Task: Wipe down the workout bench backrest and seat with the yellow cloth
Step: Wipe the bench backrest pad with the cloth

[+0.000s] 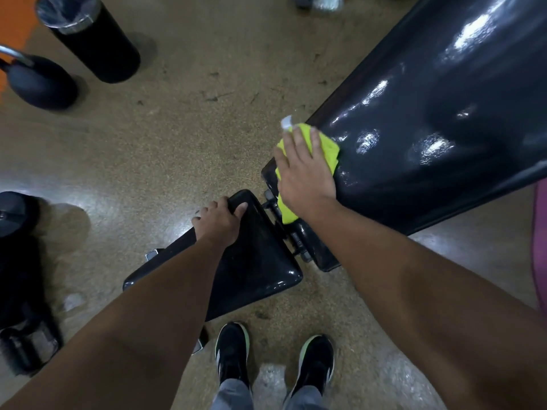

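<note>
The glossy black backrest (438,108) of the workout bench slants up to the upper right. Its small black seat (257,261) lies below, joined by a metal hinge (290,232). The yellow cloth (325,146) lies on the backrest's lower end, and my right hand (305,173) presses flat on it with straight fingers. A small white tag pokes out at the cloth's top edge. My left hand (220,220) grips the seat's upper corner, fingers curled over its edge.
A black bin (94,39) with a liner stands at upper left, a kettlebell (38,81) beside it. Dark equipment (20,276) sits at the left edge. My two black shoes (275,356) stand on the speckled floor below the seat. A purple mat (540,247) edges the right.
</note>
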The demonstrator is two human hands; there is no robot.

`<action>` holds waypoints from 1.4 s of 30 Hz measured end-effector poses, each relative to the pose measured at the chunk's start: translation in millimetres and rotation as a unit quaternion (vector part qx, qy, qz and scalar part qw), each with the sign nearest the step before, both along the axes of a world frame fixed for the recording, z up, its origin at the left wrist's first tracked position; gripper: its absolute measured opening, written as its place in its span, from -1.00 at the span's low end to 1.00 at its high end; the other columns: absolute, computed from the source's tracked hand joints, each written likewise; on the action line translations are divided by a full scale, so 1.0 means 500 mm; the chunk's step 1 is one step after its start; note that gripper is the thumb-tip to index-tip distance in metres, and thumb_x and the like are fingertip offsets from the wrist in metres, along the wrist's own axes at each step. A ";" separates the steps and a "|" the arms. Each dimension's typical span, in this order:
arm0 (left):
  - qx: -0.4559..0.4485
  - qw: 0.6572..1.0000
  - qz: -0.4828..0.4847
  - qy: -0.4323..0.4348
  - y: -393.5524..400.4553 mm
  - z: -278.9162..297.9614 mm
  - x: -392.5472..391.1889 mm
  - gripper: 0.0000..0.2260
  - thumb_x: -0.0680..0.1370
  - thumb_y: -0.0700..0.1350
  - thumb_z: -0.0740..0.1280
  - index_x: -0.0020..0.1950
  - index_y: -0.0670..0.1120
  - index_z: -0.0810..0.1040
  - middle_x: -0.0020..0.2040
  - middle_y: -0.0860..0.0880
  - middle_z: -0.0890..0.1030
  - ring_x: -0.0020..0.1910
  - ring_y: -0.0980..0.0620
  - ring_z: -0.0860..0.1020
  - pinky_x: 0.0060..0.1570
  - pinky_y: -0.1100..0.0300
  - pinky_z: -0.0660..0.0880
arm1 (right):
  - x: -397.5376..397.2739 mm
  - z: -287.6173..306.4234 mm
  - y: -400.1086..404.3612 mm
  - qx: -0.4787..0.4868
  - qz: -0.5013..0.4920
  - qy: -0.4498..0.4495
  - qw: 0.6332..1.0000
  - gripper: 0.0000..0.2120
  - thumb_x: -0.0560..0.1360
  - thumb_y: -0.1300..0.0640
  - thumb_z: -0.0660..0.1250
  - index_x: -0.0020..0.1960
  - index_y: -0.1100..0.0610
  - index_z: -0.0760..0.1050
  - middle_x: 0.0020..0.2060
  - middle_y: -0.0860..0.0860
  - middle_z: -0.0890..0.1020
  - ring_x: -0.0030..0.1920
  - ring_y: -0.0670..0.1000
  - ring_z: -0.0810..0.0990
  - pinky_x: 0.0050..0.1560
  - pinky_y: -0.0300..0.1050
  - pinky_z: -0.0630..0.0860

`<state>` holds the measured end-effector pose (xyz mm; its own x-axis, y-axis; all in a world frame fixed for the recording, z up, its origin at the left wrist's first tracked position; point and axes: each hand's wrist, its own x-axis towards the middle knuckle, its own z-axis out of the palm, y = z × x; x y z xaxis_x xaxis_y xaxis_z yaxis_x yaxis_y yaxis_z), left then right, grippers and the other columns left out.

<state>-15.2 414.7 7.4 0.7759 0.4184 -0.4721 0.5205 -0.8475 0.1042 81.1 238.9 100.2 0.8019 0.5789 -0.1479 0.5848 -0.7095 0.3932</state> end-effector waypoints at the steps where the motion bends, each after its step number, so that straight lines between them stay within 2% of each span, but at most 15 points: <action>1: -0.003 1.000 0.000 0.000 0.000 0.001 0.001 -0.37 0.55 0.37 -0.07 0.38 -0.05 0.29 0.33 -0.14 0.43 0.30 -0.20 0.37 0.23 -0.19 0.27 | -0.007 -0.004 -0.012 -0.004 0.014 0.006 1.000 -0.40 0.70 -0.10 -0.07 0.67 0.13 0.02 0.65 0.22 -0.04 0.64 0.29 -0.14 0.55 0.35 -0.29; 4: 0.001 1.000 0.002 0.005 0.002 0.001 0.001 -0.37 0.55 0.37 -0.08 0.41 -0.05 0.28 0.34 -0.14 0.42 0.31 -0.19 0.36 0.24 -0.18 0.25 | -0.001 0.000 -0.022 0.009 0.001 0.007 1.000 -0.41 0.71 -0.10 -0.04 0.66 0.12 0.04 0.65 0.21 -0.04 0.64 0.27 -0.16 0.55 0.33 -0.32; 7: 0.002 1.000 0.002 -0.001 0.001 -0.002 -0.001 -0.37 0.55 0.37 -0.07 0.38 -0.05 0.30 0.33 -0.14 0.43 0.30 -0.18 0.37 0.23 -0.17 0.26 | 0.024 0.000 0.014 0.008 -0.042 -0.016 0.999 -0.43 0.70 -0.09 -0.06 0.64 0.14 0.10 0.64 0.22 0.04 0.64 0.29 -0.12 0.55 0.36 -0.30; 11: 0.005 1.000 0.004 0.004 0.001 -0.004 0.001 -0.38 0.54 0.38 -0.08 0.35 -0.05 0.32 0.32 -0.12 0.44 0.29 -0.18 0.37 0.22 -0.17 0.26 | 0.004 -0.027 0.048 -0.028 0.029 0.022 0.999 -0.40 0.70 -0.10 -0.10 0.65 0.17 0.08 0.64 0.24 0.07 0.63 0.32 -0.08 0.57 0.37 -0.22; 14: 0.008 1.000 -0.002 0.002 0.000 -0.002 0.000 -0.38 0.54 0.37 -0.08 0.34 -0.05 0.32 0.31 -0.13 0.44 0.28 -0.18 0.38 0.20 -0.18 0.28 | -0.018 -0.044 0.023 -0.042 0.088 0.054 0.994 -0.42 0.72 -0.09 -0.08 0.67 0.14 0.02 0.65 0.20 0.00 0.64 0.28 -0.11 0.58 0.33 -0.24; 20: 0.006 1.000 0.000 -0.008 0.000 -0.003 0.000 -0.38 0.55 0.37 -0.08 0.35 -0.05 0.31 0.32 -0.12 0.44 0.29 -0.17 0.38 0.20 -0.17 0.27 | -0.001 -0.042 0.061 -0.036 0.035 0.041 0.998 -0.42 0.71 -0.08 -0.05 0.66 0.15 0.06 0.64 0.22 0.07 0.64 0.29 -0.08 0.56 0.35 -0.26; 22: 0.011 1.000 -0.002 -0.002 -0.001 0.000 -0.001 -0.38 0.55 0.37 -0.07 0.35 -0.05 0.32 0.31 -0.12 0.44 0.29 -0.17 0.38 0.20 -0.17 0.27 | -0.009 -0.046 0.063 -0.040 0.066 0.052 0.996 -0.44 0.72 -0.05 -0.08 0.66 0.15 0.08 0.64 0.20 0.09 0.64 0.29 -0.05 0.58 0.34 -0.22; 25: 0.007 1.000 -0.005 -0.009 -0.001 0.000 -0.002 -0.39 0.55 0.37 -0.08 0.34 -0.05 0.32 0.30 -0.12 0.45 0.28 -0.17 0.38 0.20 -0.17 0.28 | -0.023 -0.048 0.021 -0.038 0.102 0.065 0.992 -0.44 0.72 -0.07 -0.08 0.66 0.14 0.03 0.65 0.17 0.02 0.64 0.26 -0.09 0.58 0.31 -0.25; 30: 0.001 1.000 -0.002 -0.012 0.002 -0.002 -0.002 -0.39 0.54 0.37 -0.08 0.36 -0.03 0.31 0.30 -0.12 0.45 0.28 -0.18 0.38 0.20 -0.16 0.27 | -0.019 -0.025 0.006 0.010 0.012 0.022 1.000 -0.43 0.68 0.00 -0.11 0.65 0.15 0.07 0.65 0.19 0.01 0.65 0.26 -0.13 0.54 0.32 -0.34; 32: 0.012 1.000 -0.006 -0.013 0.001 -0.003 -0.003 -0.38 0.54 0.37 -0.08 0.34 -0.05 0.32 0.29 -0.13 0.45 0.27 -0.19 0.39 0.18 -0.17 0.29 | -0.011 -0.031 0.030 0.021 -0.016 0.019 0.999 -0.43 0.69 -0.04 -0.04 0.65 0.16 0.11 0.64 0.20 0.05 0.64 0.27 -0.11 0.52 0.33 -0.37; 34: 0.017 1.000 -0.007 -0.005 0.002 -0.004 -0.004 -0.38 0.54 0.37 -0.10 0.33 -0.05 0.33 0.29 -0.13 0.45 0.26 -0.20 0.40 0.18 -0.19 0.30 | -0.017 -0.040 0.045 0.013 -0.016 0.031 0.999 -0.40 0.69 -0.10 0.03 0.65 0.16 0.10 0.64 0.21 0.05 0.64 0.28 -0.12 0.52 0.35 -0.37; 39: 0.004 1.000 0.005 -0.001 0.002 -0.003 0.001 -0.39 0.54 0.37 -0.07 0.37 -0.02 0.31 0.32 -0.11 0.43 0.29 -0.19 0.38 0.21 -0.19 0.27 | -0.046 -0.042 -0.004 0.011 0.051 0.064 0.997 -0.38 0.69 -0.08 -0.05 0.66 0.17 -0.01 0.66 0.20 -0.07 0.64 0.26 -0.16 0.57 0.30 -0.31; 42: 0.002 1.000 0.005 -0.001 0.001 -0.003 0.000 -0.39 0.54 0.37 -0.07 0.37 -0.02 0.31 0.32 -0.11 0.43 0.29 -0.18 0.38 0.22 -0.18 0.27 | -0.038 -0.035 -0.004 0.017 0.029 0.044 0.998 -0.42 0.70 -0.03 -0.04 0.65 0.17 0.04 0.66 0.20 -0.04 0.65 0.26 -0.15 0.56 0.31 -0.31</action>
